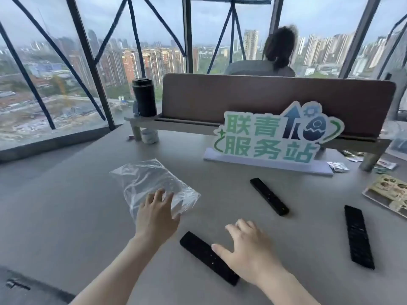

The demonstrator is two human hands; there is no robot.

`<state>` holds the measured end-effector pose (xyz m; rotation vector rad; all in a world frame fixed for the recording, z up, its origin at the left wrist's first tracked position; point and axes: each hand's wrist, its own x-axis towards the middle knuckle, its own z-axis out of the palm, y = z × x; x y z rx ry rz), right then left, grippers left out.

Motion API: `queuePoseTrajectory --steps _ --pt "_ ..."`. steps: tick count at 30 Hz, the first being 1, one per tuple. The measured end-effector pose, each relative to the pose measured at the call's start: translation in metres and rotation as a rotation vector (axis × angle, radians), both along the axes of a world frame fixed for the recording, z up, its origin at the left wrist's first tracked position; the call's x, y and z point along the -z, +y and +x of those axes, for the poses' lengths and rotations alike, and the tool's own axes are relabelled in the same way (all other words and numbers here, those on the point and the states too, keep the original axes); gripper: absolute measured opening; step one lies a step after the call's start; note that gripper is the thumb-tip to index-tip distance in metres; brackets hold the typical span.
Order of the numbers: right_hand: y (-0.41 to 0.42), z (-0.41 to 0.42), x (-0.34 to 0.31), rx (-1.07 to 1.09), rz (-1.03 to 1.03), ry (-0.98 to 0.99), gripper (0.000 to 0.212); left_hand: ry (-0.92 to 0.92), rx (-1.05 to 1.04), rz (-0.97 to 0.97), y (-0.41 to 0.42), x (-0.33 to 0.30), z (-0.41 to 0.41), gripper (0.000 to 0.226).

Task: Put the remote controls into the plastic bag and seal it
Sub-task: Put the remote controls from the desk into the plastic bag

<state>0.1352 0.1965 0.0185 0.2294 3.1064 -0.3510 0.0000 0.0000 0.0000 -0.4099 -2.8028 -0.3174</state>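
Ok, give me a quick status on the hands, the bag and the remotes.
Left hand open, fingers on plastic bag. Right hand open over nearest remote. Two other remotes loose on table. Bag empty, unsealed. Nothing blocking.

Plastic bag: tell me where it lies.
In the head view, the plastic bag lies flat on the table, left of centre, under the left hand fingertips.

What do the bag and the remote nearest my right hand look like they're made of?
The bag looks like thin clear plastic film: glossy, crinkled, the table showing through. The nearest remote seems to be hard matte black plastic, with little glare on its flat face; I can't tell the material of its buttons.
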Motion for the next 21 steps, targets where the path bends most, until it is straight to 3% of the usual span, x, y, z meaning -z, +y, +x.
queuePoseTrajectory --steps 4,8,14,16,19,21 --pt "-0.019 0.025 0.015 0.044 0.007 -0.09 0.054 0.014 0.002 -0.075 -0.022 0.01 0.011 0.018" --pt "-0.032 0.043 0.01 0.1 -0.166 -0.175 0.039 0.026 0.067 -0.123 -0.032 0.009 0.026 0.016" --pt "-0.015 0.069 -0.003 0.228 -0.886 -0.122 0.025 0.021 0.154 -0.071 -0.031 0.01 0.051 0.014" --pt "-0.016 0.066 -0.012 0.295 -1.013 -0.104 0.03 0.066 0.198 -0.038 -0.022 0.005 0.063 0.017" --pt "-0.028 0.042 -0.02 0.338 -1.115 -0.104 0.035 0.151 0.288 0.101 -0.002 -0.01 0.082 0.005" --pt "-0.038 0.025 -0.019 0.349 -1.25 -0.107 0.033 0.138 0.306 0.186 0.011 -0.02 0.089 0.019"
